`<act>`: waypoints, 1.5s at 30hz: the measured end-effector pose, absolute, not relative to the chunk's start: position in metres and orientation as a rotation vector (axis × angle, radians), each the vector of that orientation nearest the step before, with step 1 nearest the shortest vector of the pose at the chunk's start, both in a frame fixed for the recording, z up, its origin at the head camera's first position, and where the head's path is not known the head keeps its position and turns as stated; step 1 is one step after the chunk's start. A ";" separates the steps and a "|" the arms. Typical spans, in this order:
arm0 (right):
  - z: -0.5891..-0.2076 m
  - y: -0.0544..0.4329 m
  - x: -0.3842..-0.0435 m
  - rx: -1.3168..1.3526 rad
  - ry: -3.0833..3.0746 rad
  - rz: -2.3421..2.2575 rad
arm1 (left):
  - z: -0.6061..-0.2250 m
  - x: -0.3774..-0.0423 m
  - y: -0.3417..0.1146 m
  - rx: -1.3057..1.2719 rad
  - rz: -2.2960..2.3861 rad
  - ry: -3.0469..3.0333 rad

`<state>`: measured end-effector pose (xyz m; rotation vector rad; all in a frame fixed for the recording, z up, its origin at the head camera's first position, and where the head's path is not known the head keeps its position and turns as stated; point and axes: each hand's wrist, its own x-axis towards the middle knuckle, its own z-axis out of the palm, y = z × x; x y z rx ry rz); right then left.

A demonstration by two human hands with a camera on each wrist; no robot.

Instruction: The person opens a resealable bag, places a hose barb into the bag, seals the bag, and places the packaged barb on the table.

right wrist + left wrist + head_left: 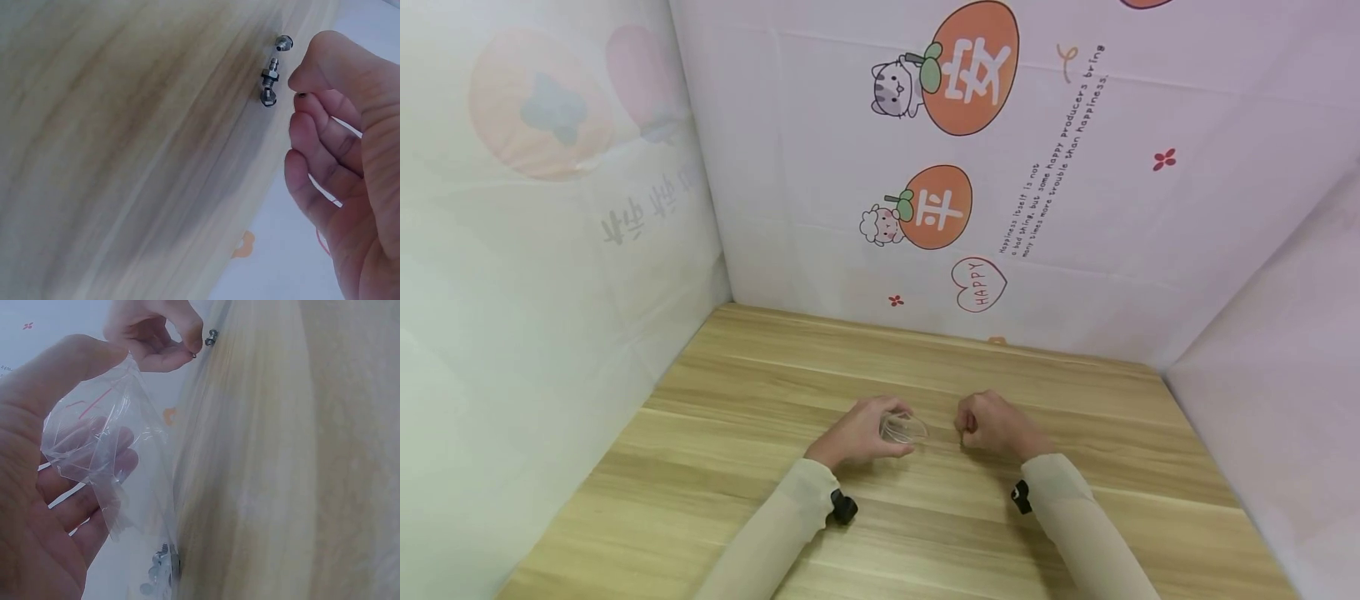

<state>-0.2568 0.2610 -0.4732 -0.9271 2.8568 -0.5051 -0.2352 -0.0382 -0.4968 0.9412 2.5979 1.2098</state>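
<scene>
My left hand (859,430) holds a clear plastic bag (103,450) by its upper part, thumb on one side and curled fingers on the other. Small metal parts (164,572) lie in the bag's lower end, low in the left wrist view. To its right, my right hand (997,427) is near the tabletop, thumb and index finger pinching a tiny dark metal piece (302,95). Most of that piece is hidden by the fingertips. Beside those fingertips, a metal fitting (270,78) and another small metal part (284,43) are on the wood.
Both hands work over a wood-grain table (760,367). A white printed sheet (820,208) rises at its back edge, with pale sheets on the left (550,292) and right (1285,333) sides. Black wrist devices (844,507) sit at the sleeves.
</scene>
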 end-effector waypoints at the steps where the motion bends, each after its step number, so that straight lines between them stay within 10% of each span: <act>1: -0.473 0.261 -0.257 -0.931 2.864 -0.509 | -0.497 -0.235 -0.038 0.941 1.209 2.598; 45: -0.408 0.203 -0.244 -1.286 2.813 -0.460 | -0.502 -0.237 -0.038 0.948 1.223 2.588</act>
